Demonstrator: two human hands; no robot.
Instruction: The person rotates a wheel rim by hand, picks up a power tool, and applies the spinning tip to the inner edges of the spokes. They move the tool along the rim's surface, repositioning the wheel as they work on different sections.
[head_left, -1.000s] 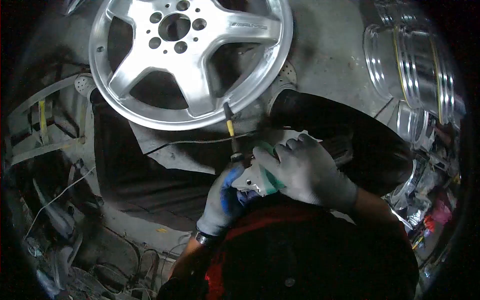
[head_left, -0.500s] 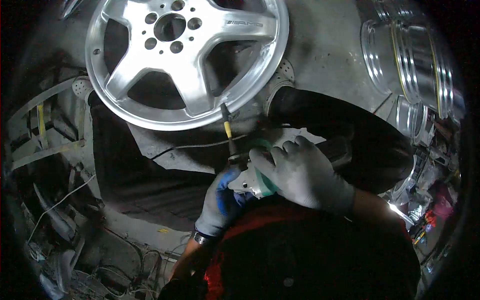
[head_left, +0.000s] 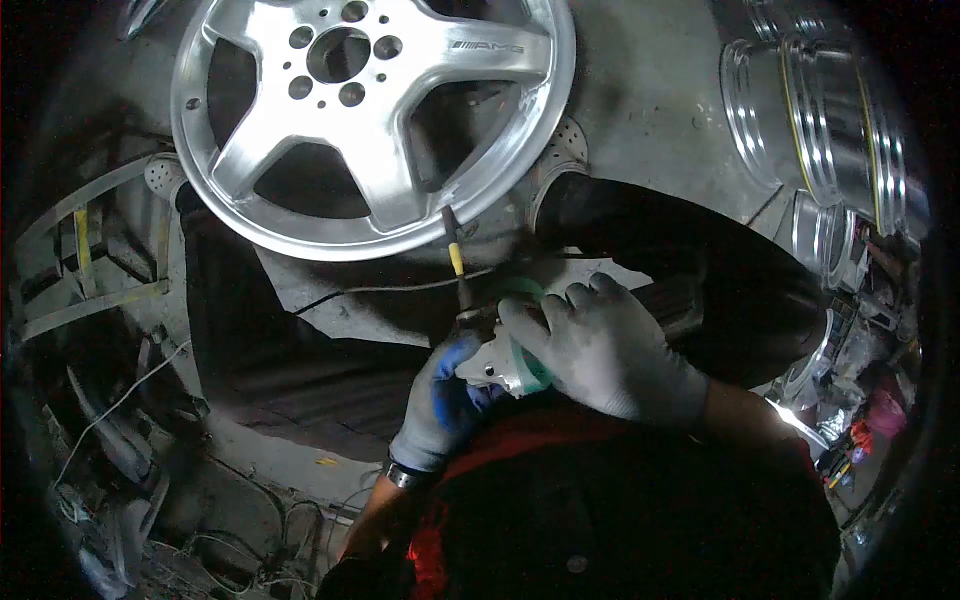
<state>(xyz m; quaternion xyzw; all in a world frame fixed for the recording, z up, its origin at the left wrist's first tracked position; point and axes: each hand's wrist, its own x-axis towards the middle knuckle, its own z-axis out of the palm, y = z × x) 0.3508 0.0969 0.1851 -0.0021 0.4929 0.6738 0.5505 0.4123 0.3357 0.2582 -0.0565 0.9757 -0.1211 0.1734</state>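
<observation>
Both gloved hands are wrapped round a power grinder [head_left: 527, 366] with a green body and a silver metal head, held close to my lap. My left hand [head_left: 432, 418], in a grey glove with blue palm coating, grips the head end. My right hand [head_left: 610, 350], in a grey glove, curls over the green body from the right. A slim shaft with a yellow band [head_left: 457, 258] points from the tool toward the large silver alloy wheel [head_left: 370, 160]. Its dark tip overlaps the wheel's near rim in this view. The wheel's polished face, marked AMG, is toward me.
More shiny wheel rims [head_left: 825, 120] are stacked at the right. A dark cable [head_left: 380, 290] runs between my legs. At the left is a metal frame [head_left: 95, 310], with dark clutter below it. Assorted litter [head_left: 850, 430] lies at the lower right.
</observation>
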